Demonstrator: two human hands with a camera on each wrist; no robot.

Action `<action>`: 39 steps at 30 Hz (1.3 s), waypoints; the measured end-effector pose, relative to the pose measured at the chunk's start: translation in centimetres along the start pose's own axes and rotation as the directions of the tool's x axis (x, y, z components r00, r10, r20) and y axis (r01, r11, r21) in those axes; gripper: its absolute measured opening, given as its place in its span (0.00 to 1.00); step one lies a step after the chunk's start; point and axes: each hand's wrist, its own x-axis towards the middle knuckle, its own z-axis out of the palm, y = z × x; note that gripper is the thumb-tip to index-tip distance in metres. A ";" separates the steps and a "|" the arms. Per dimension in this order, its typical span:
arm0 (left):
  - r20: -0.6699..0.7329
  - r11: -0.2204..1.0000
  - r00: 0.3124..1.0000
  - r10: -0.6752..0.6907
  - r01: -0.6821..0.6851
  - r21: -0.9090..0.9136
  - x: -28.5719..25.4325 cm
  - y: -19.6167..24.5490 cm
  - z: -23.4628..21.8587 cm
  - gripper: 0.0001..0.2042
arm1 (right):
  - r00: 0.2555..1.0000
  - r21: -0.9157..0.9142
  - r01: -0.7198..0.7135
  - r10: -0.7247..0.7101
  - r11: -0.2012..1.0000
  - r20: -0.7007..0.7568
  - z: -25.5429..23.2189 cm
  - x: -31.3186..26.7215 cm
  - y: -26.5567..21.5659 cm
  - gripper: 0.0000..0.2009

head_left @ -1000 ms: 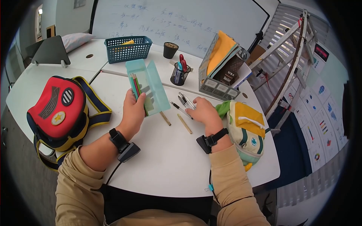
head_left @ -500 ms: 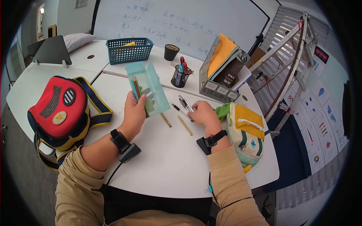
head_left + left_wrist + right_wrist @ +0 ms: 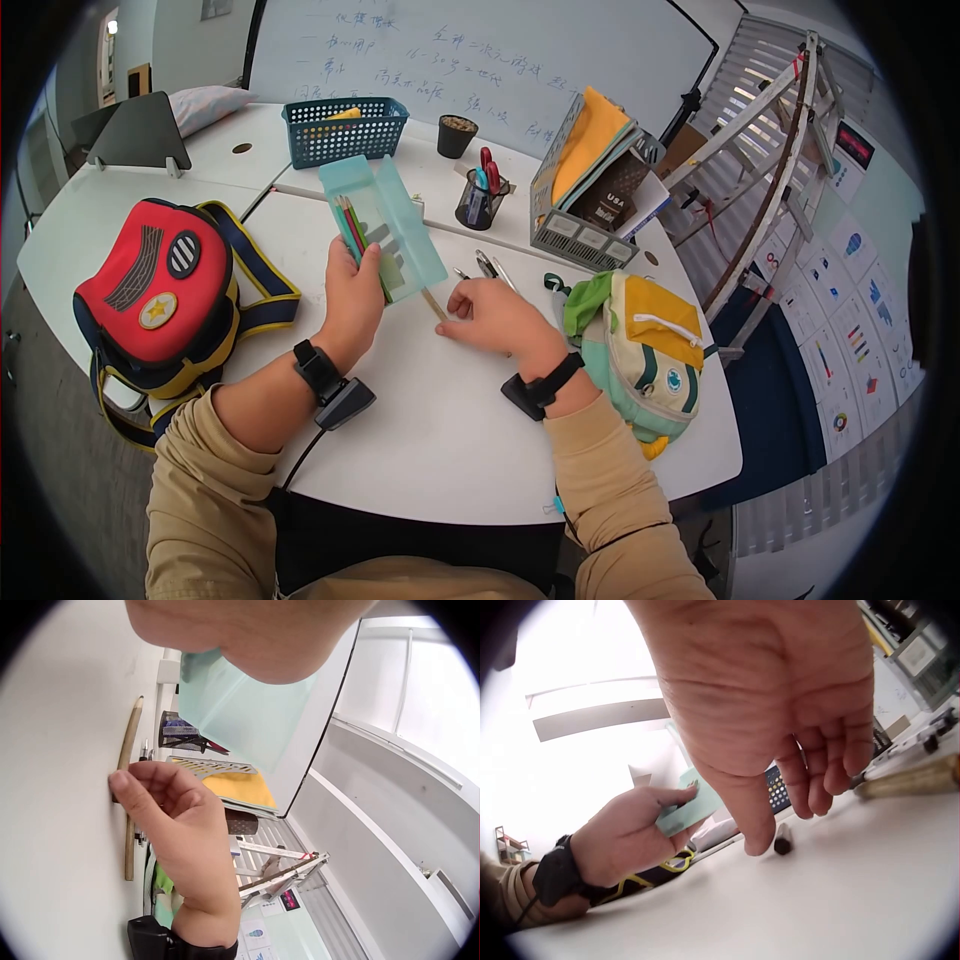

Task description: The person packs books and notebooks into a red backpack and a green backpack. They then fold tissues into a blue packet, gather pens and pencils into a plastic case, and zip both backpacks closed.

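Observation:
My left hand grips an open teal pencil case, tilted above the table, with several colored pencils inside. Just right of the case, my right hand hovers low with its fingers bent, thumb and fingers apart. A wooden pencil lies on the table at those fingertips; its dark end shows beside the thumb in the right wrist view. Another pencil lies close to the camera there, hidden under the hand in the head view. Beyond the right hand are several pens, partly covered.
A red backpack stands at left, a small green and yellow backpack at right. Toward the back are a blue basket, a small pot, a mesh pen cup and a gray file holder.
My right hand has left the pens and moved left to the wooden pencil by the case. The left hand and pencil case have shifted slightly left.

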 end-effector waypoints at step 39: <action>0.235 0.956 0.959 0.157 -0.207 0.208 -2.6 -0.3 1.2 0.22 | 0.895 0.035 0.184 -0.153 0.982 -0.419 0.3 -1.9 -8.3 0.07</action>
